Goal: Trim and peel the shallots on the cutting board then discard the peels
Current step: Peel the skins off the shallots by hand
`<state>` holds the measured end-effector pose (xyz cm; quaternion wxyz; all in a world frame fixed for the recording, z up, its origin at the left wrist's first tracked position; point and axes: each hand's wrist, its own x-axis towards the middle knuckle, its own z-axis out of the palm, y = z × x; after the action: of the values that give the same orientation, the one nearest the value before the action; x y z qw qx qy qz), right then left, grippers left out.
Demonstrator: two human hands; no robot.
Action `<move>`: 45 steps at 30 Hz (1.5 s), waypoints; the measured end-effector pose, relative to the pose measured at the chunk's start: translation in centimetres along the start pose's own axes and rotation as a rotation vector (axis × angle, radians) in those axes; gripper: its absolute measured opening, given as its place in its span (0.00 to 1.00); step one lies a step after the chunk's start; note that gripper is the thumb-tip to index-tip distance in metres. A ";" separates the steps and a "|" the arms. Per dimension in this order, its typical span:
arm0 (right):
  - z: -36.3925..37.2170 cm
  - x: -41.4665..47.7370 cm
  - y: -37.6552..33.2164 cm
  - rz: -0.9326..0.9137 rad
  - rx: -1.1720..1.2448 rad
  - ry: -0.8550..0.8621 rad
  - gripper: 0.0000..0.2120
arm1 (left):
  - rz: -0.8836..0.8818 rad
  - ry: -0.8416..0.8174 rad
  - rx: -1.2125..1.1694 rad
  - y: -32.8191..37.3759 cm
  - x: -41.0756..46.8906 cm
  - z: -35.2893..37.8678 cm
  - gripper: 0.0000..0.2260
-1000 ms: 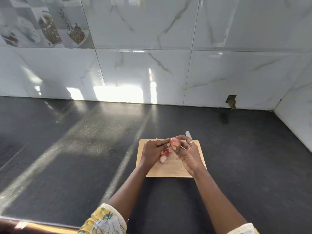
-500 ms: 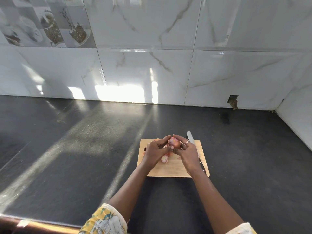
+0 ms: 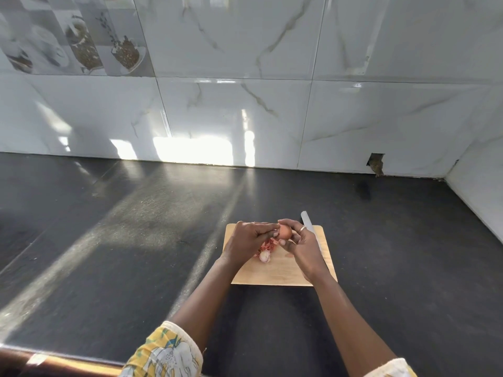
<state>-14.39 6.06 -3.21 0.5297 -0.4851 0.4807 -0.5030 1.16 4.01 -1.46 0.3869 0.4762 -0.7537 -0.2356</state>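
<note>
A: Entry: object of record?

B: One round orange-brown shallot (image 3: pixel 285 231), skin on most of what shows. It is held in the air above the far part of the pale wooden cutting board (image 3: pixel 272 273).

A: Hands?

B: The right hand (image 3: pixel 304 246) cups the bulb, fingers curled round its right side. The left hand (image 3: pixel 246 239) pinches at its left end with thumb and fingertips. Whether a flap of skin sits in that pinch is too small to tell.

A: Step in hand?

B: Judged to be peeling, partway through the task. Under the hands lies a small heap of pinkish-red peels (image 3: pixel 268 244), and touching it is a pale peeled shallot (image 3: pixel 264 256).

A: Knife?

B: A silver knife blade (image 3: pixel 307 220) pokes out past the right hand at the board's far right corner. It seems to lie there, ungripped, but that is not certain.

A: Next move?

B: Probably a nail under the dry skin, then a pull along the bulb while the right hand turns it. The pinch should be light, since papery skin tears. The peels then need gathering off the board. No bin shows on the dark stone countertop (image 3: pixel 109 240).
</note>
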 end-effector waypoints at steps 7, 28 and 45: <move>0.0 0.1 0.5 0.034 0.112 -0.020 0.19 | -0.049 0.022 0.029 0.1 0.3 -0.2 0.06; -0.1 0.1 0.1 0.046 0.393 -0.001 0.16 | -0.108 0.100 0.081 1.0 0.0 0.6 0.06; -0.3 -0.8 -0.8 0.110 0.596 -0.024 0.16 | -0.399 0.042 -0.045 1.7 0.4 1.3 0.08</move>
<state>-14.79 6.87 -2.44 0.6809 -0.2875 0.3310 -0.5867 -0.89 4.36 -0.89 0.3589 0.6121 -0.6305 -0.3146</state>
